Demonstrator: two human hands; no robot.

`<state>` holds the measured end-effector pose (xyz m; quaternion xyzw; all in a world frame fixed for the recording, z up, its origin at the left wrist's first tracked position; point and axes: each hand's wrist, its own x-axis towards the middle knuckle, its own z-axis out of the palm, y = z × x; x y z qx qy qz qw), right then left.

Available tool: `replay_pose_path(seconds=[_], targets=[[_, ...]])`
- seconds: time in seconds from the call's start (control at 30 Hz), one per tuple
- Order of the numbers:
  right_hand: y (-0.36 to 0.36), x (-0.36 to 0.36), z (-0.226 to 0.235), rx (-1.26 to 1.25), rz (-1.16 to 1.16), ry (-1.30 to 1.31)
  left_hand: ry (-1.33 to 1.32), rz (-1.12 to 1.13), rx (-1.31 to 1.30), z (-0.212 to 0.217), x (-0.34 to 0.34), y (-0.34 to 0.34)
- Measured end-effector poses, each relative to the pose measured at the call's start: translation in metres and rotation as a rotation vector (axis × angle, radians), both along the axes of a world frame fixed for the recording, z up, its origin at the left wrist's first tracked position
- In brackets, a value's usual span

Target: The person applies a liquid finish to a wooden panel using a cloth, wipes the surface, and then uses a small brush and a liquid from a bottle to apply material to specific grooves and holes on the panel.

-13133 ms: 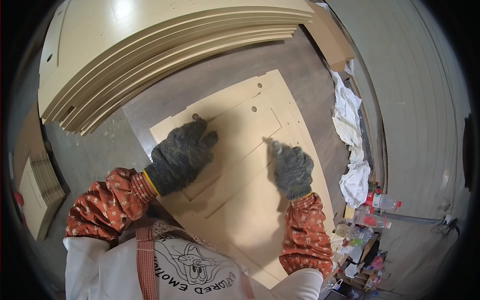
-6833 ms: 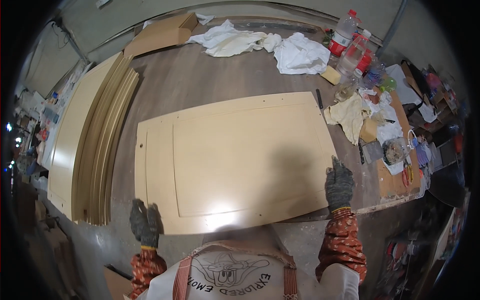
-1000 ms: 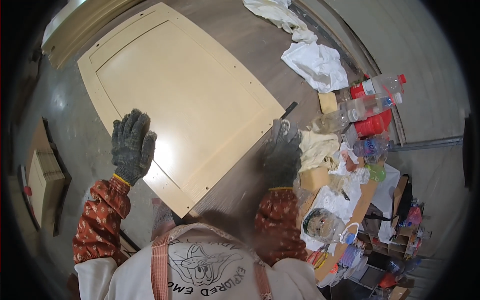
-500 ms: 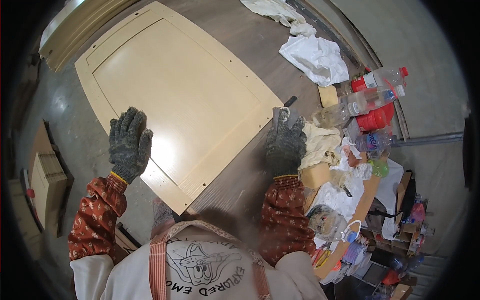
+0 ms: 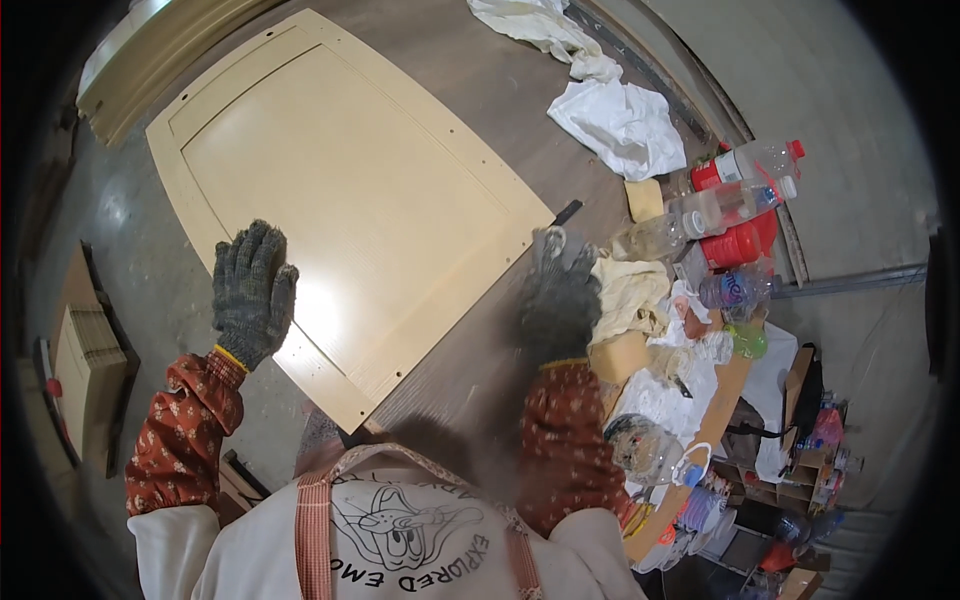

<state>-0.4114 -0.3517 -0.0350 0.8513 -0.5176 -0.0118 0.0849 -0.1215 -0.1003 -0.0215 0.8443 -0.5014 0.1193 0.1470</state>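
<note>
Panel (image 5: 340,170) lies flat, grooved face up, skewed on the surface (image 5: 510,100): one corner toward the person, left long edge at the surface's left edge or past it, can't tell which. Its right corner points at the clutter on the surface's right edge.

Left hand (image 5: 250,290): resting over the panel's left long edge, fingers straight and side by side, thumb a bit apart. Not clamped on anything; looks like steadying.

Right hand (image 5: 560,300): blurred, by the panel's near short edge, close to the right corner. Can't tell if fingers are apart or together, if anything is pinched, or if it touches the edge.

Step, my read: work on that near short edge, left steadies, right does the job. How much is finished doesn't show.

Next move would call for light, flat left pressure so the panel neither slides nor tips, and a right hand path clear of the dark strip (image 5: 568,213) just off the right corner and the rag (image 5: 635,300) just beside the glove. Swinging the panel to another edge would need both hands, and room from the stack (image 5: 160,70) at upper left.
</note>
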Motion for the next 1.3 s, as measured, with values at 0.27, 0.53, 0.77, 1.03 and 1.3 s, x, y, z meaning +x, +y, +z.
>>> replay_pose_path(seconds=[0.27,0.53,0.77,1.03,1.3], targets=[[0.02,0.017,0.061,0.062,-0.154,0.058,0.009,0.007,0.031,-0.001,0.001,0.007],[-0.007,0.046,0.047,0.107,-0.265,-0.134,0.01,0.002,0.023,0.0,0.001,0.009],[-0.026,0.029,0.011,-0.067,0.045,-0.136,0.014,-0.022,-0.018,-0.003,0.001,0.009],[0.057,0.041,0.047,0.167,0.193,0.068,0.026,0.037,-0.006,-0.004,0.001,0.008],[0.043,0.019,0.026,-0.369,0.384,-0.007,0.008,0.015,-0.011,-0.003,0.003,0.005]])
